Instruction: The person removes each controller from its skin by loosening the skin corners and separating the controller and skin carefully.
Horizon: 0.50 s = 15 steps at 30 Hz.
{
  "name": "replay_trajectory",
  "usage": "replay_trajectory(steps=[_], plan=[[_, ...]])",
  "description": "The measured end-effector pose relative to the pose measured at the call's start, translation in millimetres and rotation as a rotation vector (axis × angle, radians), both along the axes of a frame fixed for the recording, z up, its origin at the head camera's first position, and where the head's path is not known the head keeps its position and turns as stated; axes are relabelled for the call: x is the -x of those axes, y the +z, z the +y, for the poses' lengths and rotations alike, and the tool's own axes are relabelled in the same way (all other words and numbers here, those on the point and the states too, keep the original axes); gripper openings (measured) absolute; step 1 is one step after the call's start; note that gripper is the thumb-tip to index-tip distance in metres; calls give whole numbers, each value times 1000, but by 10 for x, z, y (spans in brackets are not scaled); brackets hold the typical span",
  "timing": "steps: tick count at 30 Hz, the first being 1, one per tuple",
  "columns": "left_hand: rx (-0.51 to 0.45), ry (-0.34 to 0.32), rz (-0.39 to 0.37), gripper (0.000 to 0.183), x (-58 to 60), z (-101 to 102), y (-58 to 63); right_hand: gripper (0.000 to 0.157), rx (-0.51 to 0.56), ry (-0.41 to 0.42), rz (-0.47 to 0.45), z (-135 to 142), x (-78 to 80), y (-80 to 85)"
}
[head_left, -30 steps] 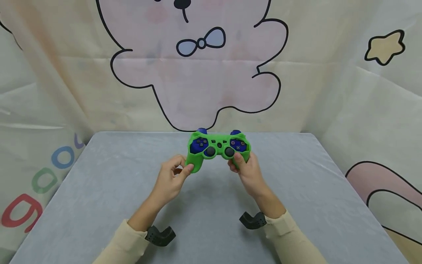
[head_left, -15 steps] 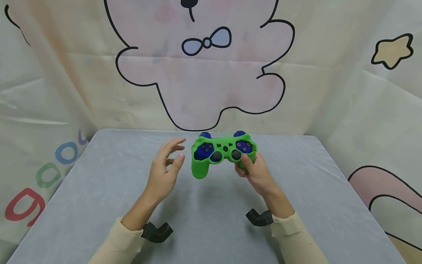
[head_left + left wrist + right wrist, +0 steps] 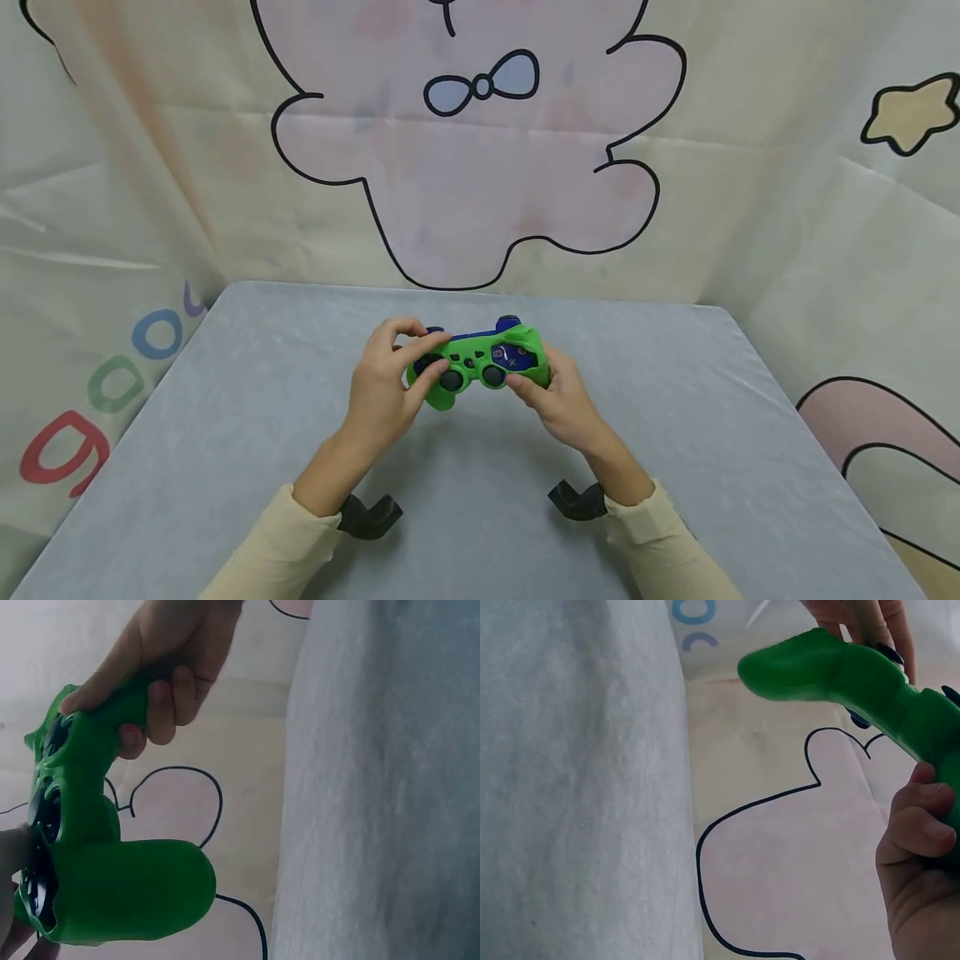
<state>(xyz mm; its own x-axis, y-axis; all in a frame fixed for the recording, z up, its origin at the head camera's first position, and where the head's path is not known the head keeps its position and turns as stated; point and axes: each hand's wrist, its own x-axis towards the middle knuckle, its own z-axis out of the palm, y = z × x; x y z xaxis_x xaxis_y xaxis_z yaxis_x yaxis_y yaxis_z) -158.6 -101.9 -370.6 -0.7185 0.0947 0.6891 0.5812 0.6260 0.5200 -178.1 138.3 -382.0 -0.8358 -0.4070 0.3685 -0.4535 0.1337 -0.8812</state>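
A blue game controller (image 3: 513,357) with black thumbsticks wears a green rubbery cover (image 3: 470,377), held up above the table. My right hand (image 3: 566,400) grips its right handle, thumb on the face near the right stick; in the right wrist view the fingers (image 3: 926,825) curl round the handle from below. At the other end my left hand (image 3: 390,375) pinches the upper left part, thumb on the face near the left stick and a finger along the top edge. Blue shoulder buttons (image 3: 507,322) stick out of the cover. From the left wrist, the left handle (image 3: 142,892) hangs free.
A table (image 3: 465,525) with a grey-blue cloth spreads beneath both hands. Behind it hangs a printed cloth backdrop (image 3: 480,192) that also closes off both sides. Black wrist mounts (image 3: 371,517) jut inward from the cream sleeves.
The left hand let go of the left handle, drew away to the left, then came back onto the controller's upper left. The controller has shifted left and tilted, with the right hand still gripping it.
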Motion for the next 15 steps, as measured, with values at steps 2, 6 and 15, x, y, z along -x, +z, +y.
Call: replay_trajectory(steps=[2, 6, 15], plan=[[9, 2, -1, 23, 9, 7, -8, 31, -2, -7, 10, -13, 5, -20], [-13, -10, -28, 9, 26, -7, -3, 32, 1, 4, 9, -42, 22, -54], [48, -119, -29, 8, -9, -35, 78, 29, -27, 6, -25, -41, 47, -67]])
